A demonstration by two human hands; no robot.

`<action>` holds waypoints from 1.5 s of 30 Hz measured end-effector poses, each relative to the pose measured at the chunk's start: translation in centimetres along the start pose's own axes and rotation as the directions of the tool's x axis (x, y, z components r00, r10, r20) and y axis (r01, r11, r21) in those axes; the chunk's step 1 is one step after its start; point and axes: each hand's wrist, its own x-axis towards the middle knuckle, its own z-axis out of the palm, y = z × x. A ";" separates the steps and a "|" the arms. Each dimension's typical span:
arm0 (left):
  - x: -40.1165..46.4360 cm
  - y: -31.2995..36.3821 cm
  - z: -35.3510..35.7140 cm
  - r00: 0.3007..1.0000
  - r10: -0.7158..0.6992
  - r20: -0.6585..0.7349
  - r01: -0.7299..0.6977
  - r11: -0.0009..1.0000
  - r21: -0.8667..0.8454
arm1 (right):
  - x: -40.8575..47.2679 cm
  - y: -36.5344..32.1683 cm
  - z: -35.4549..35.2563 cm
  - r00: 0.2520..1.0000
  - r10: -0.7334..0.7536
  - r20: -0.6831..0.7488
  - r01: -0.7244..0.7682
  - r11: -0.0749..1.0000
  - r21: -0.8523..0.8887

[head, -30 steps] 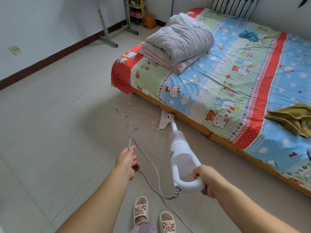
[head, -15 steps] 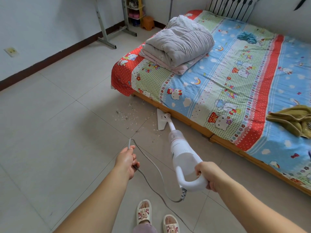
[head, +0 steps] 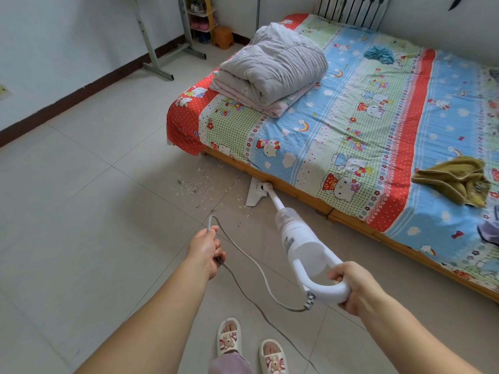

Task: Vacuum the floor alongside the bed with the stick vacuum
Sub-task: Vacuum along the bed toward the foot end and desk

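Stick vacuum (head: 294,233) handle within right hand (head: 351,288) fingers (head: 334,278)

Both forearms are bare to the frame's lower edge, with no sleeves, watch or rings visible on the left hand (head: 205,248) or the right hand (head: 355,288). At 6 o'clock, the feet wear cream open-toed slippers (head: 229,336) with a small bear figure on each strap. A bit of mauve trouser fabric (head: 229,364) shows just below them.

Both bare arms reach forward from the lower frame; left hand (head: 206,248) fisted at centre, right hand (head: 351,288) curled lower right
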 end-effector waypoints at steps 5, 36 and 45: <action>-0.8 -0.6 0.9 1.000 -0.003 0.006 0.003 1.000 0.008 | 0.0 1.1 -0.5 1.000 0.019 0.018 -0.020 0.997 0.068; -6.0 -6.9 4.8 0.998 0.047 -0.030 -0.048 0.998 -0.046 | 0.3 6.4 -7.2 0.982 -0.012 0.187 0.071 0.947 -0.315; -6.3 -7.3 2.7 0.996 0.046 -0.076 -0.052 0.996 -0.073 | -0.4 5.2 -4.6 0.977 -0.025 0.212 0.100 0.932 -0.349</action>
